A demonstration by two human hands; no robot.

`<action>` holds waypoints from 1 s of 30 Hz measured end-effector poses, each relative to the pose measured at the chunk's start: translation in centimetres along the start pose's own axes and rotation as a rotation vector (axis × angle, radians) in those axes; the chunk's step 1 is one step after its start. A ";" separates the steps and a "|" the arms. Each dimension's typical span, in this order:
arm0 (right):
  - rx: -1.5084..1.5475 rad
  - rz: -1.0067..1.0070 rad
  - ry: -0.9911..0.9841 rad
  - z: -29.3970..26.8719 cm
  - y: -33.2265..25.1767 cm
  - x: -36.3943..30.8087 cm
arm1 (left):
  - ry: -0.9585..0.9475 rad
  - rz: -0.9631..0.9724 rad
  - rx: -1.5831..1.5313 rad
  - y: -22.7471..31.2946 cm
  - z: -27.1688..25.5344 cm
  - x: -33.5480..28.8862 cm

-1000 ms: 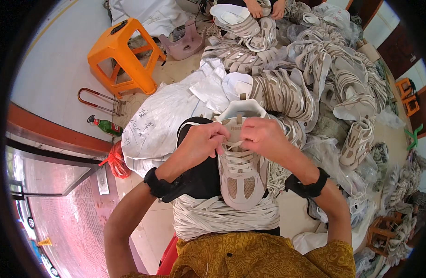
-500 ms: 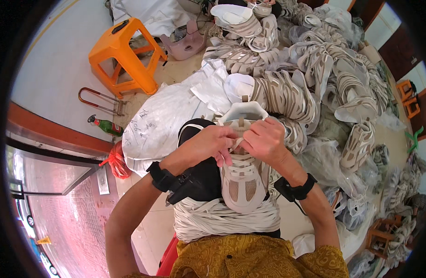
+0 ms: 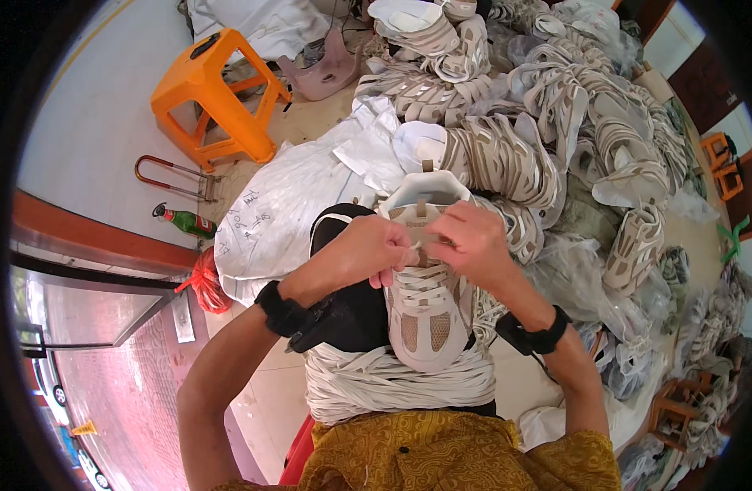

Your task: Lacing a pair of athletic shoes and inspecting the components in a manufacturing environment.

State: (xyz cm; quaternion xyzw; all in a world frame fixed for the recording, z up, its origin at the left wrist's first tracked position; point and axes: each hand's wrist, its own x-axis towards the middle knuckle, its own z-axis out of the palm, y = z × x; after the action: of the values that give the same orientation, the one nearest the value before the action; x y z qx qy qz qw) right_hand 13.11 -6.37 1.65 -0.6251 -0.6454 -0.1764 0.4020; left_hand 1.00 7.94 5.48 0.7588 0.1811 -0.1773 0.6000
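fingers (image 3: 402, 248): bent and drawn close together above the tongue (image 3: 417, 222) of the shoe (image 3: 429, 323); little gap between my tips.
left hand (image 3: 374, 254): thumb and forefinger pressed together on a pale lace (image 3: 417, 250); the short grip presumably gives fine control of the strand.
right hand (image 3: 474, 237): fingers curled just beside the same lace; i cannot tell whether the tips have hold of it.
shoe position: beige and white, over my black trousers (image 3: 355, 323), between my forearms; toe toward my body, collar away. this orientation probably puts the upper throat within equal reach of both hands.
laced rows (image 3: 425, 288): white strands crossing the throat below my fingers.
lace bundle (image 3: 400, 386): laid across my lap, nearer my body than the toe; likely placed there for reach without leaning.
wrist bands (image 3: 534, 331): black, one per arm, set back from the fingers and apart from the shoe.
stacked shoes (image 3: 502, 168): nested in a row beyond the collar; nesting probably saves floor space.
sack (image 3: 278, 221): white, spread beyond my left forearm, near the stacked row.
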 end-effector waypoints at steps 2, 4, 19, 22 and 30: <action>0.016 0.155 -0.215 -1.5 0.1 -0.5 | 0.006 -0.012 0.056 -0.3 0.4 -0.5; -0.049 0.146 -0.285 -1.5 -0.1 -0.9 | 0.020 0.048 -0.051 -0.7 0.7 -1.0; -0.188 0.116 -0.446 -5.3 2.9 -1.1 | 0.244 0.167 0.131 -0.9 2.4 -1.0; -0.220 0.088 -0.332 -6.1 4.0 -1.7 | 0.341 0.271 0.215 -2.0 3.5 0.3; -0.480 -0.115 -0.149 -7.5 4.1 -3.2 | 0.604 0.462 0.802 -2.8 5.7 0.5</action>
State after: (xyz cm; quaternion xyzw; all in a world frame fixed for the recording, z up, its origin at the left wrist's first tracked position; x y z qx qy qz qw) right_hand 18.88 -13.37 2.77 -0.6761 -0.6473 -0.3007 0.1829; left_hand -0.23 2.99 1.59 0.9650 0.0925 0.1294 0.2086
